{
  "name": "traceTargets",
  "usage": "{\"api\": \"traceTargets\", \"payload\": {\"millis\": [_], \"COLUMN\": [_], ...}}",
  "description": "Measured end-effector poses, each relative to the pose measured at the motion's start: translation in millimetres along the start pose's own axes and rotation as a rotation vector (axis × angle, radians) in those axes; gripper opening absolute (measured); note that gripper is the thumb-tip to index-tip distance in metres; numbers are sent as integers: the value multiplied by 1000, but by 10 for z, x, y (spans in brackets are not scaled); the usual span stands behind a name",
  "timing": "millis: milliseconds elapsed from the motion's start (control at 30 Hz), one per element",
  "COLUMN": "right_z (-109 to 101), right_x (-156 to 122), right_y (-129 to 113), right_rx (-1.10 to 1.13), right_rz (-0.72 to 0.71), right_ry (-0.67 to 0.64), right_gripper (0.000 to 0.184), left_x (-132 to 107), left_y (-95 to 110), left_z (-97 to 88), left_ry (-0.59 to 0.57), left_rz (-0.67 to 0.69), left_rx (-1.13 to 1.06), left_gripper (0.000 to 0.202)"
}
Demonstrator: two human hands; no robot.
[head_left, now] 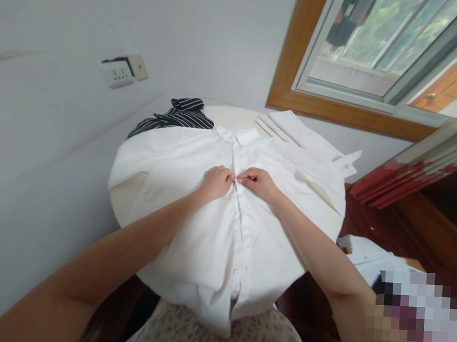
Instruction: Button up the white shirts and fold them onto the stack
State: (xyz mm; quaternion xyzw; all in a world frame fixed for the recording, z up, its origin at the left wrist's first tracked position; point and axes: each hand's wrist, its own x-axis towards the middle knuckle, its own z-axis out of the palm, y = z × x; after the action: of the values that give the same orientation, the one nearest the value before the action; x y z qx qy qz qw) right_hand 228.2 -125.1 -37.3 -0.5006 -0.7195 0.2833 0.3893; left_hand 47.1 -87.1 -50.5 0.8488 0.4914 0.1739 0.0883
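Now L hand (216, 182), R hand (259, 183) @ shirt (167, 162)

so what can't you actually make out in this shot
All in the head view:
- What the left hand and right hand pinch on the shirt: covered by their fingertips.
- Most of the table: hidden under the shirt.
- Near part of the striped cloth: behind the shirt.
- Bottom right corner: pixelated and unreadable.

Striped garment (180, 116) at table's far edge; wall socket (116, 73); window (372, 51)
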Motion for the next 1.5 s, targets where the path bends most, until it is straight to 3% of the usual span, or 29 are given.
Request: {"api": "traceTargets", "payload": {"millis": [300,733,1000,1167,1333,1500], "right_z": [-12,96,89,90,153,232], "right_x": [20,31,-1,-31,-12,11], "right_y": [-31,-14,-35,-29,-63,-63], "right_rx": [-65,-190,-95,-57,-222,-462], "right_rz": [-38,-110,3,68,6,-56], "right_ry": [2,27,40,60,41,76], "right_gripper": [9,12,15,27,37,30], "left_x": [20,69,64,69,86,105], "left_y": [33,-42,-82,-90,-101,-161], "left_z": [-14,-19,-61,-75,-72,-12], "left_ry": [-10,-30,-42,-59,-95,-84], "left_rz": [-66,-23,67,81,86,114], "left_rx": [4,-121,-218,-233,-266,-305], "left_gripper": [27,26,24,27,30,27]}}
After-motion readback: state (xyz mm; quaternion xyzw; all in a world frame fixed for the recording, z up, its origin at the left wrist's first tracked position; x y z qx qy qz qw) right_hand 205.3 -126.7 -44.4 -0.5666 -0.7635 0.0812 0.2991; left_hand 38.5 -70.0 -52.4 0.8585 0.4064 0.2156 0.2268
